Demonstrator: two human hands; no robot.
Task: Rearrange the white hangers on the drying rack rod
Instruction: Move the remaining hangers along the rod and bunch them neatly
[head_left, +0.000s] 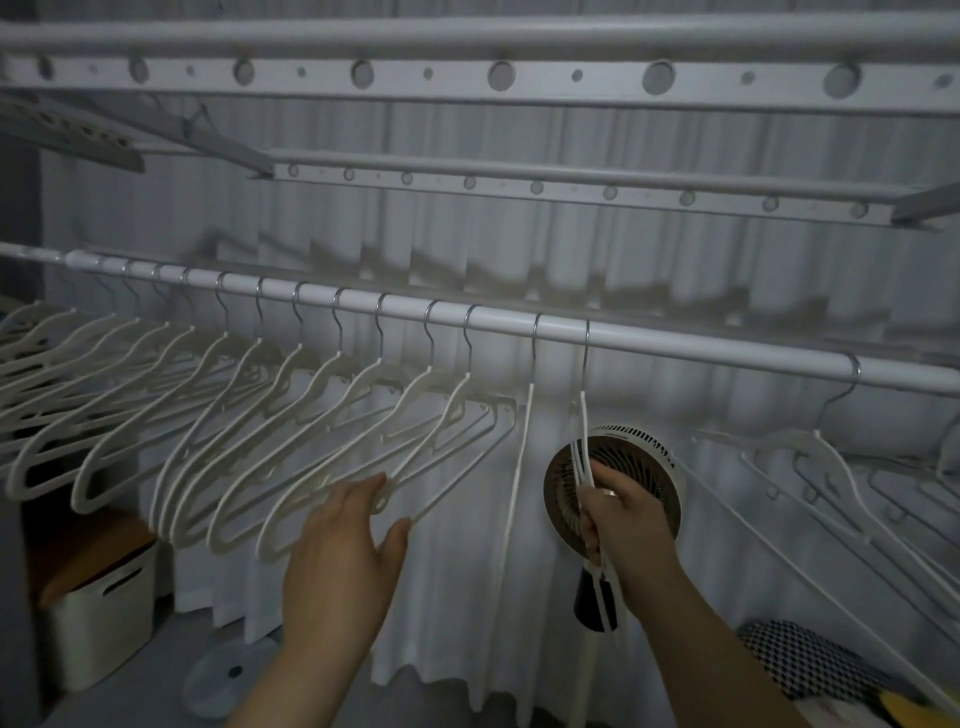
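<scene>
A white drying rack rod (675, 343) runs from upper left down to the right. Several white hangers (218, 415) hang from it on the left, swung toward the left. My left hand (343, 545) touches the lower edge of the nearest of these with straight fingers. One hanger (519, 457) hangs edge-on between my hands. My right hand (621, 525) grips the lower part of another edge-on hanger (584, 441) that hooks on the rod. More white hangers (831, 467) hang at the right.
A round white fan (660, 467) stands behind my right hand, in front of white curtains (457, 571). Perforated rack bars (498, 78) cross overhead. A white storage bin (104, 618) sits low at the left. Patterned fabric (810, 665) lies at the lower right.
</scene>
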